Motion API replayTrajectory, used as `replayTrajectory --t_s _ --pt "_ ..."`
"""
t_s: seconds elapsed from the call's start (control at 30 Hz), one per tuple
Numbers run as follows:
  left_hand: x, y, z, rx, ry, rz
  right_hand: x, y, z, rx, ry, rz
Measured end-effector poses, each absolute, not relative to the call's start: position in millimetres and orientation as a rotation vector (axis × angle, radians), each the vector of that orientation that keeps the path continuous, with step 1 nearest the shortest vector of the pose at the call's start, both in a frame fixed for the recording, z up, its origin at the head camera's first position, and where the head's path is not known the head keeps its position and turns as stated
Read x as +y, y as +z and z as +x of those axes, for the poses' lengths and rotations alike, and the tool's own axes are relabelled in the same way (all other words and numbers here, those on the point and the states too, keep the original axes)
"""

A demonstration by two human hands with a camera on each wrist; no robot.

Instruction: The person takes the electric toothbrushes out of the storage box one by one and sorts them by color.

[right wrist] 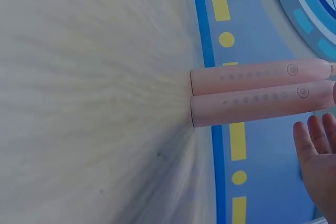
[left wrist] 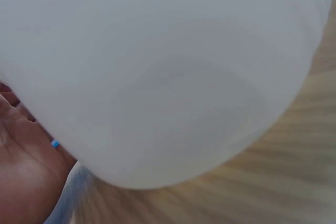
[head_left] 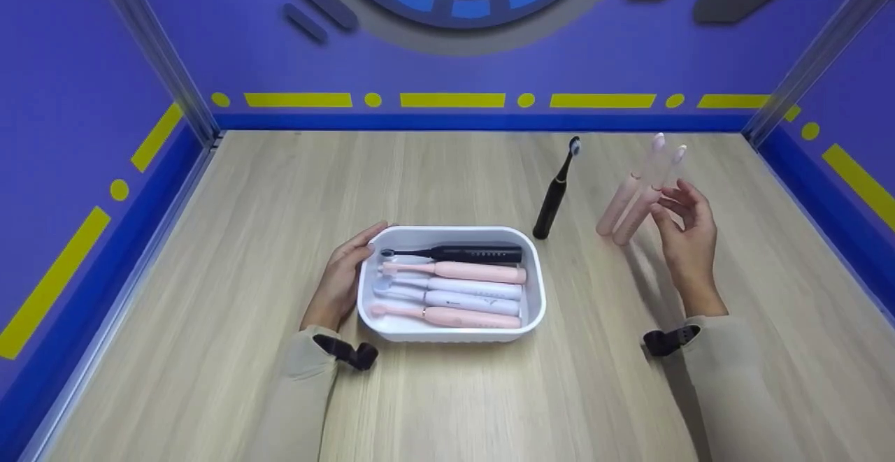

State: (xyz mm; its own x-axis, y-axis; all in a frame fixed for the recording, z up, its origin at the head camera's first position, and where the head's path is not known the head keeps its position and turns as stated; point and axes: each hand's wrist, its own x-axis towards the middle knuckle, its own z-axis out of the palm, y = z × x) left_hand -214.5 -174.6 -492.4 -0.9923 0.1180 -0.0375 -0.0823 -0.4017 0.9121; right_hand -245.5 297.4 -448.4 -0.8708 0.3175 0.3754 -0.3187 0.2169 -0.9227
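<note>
A white plastic box stands in the middle of the table. Lying in it side by side are several electric toothbrushes: a black one, pink ones and white ones. My left hand grips the box's left end, thumb at the rim; in the left wrist view the box wall hides most of the fingers. At the right, two pink electric toothbrushes stand upright. My right hand pinches the right pink toothbrush near the handle's top, beside the left pink toothbrush. The other fingers are spread.
Between the box and the pink pair, a black electric toothbrush stands upright. Blue-purple panels with yellow marks wall in the wooden table at the back and sides. Metal posts mark the back corners.
</note>
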Motion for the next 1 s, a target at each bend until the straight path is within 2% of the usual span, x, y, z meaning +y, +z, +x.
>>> replayTrajectory --t_s 0.63,1.0 --pt "-174.8 -491.6 -214.2 1.693 2.514 0.028 283.8 -443.9 -233.1 -1.766 1.670 0.010" --pt "-174.2 -491.2 -213.9 1.665 2.535 0.034 260.3 -424.4 -217.2 -1.749 1.685 0.103"
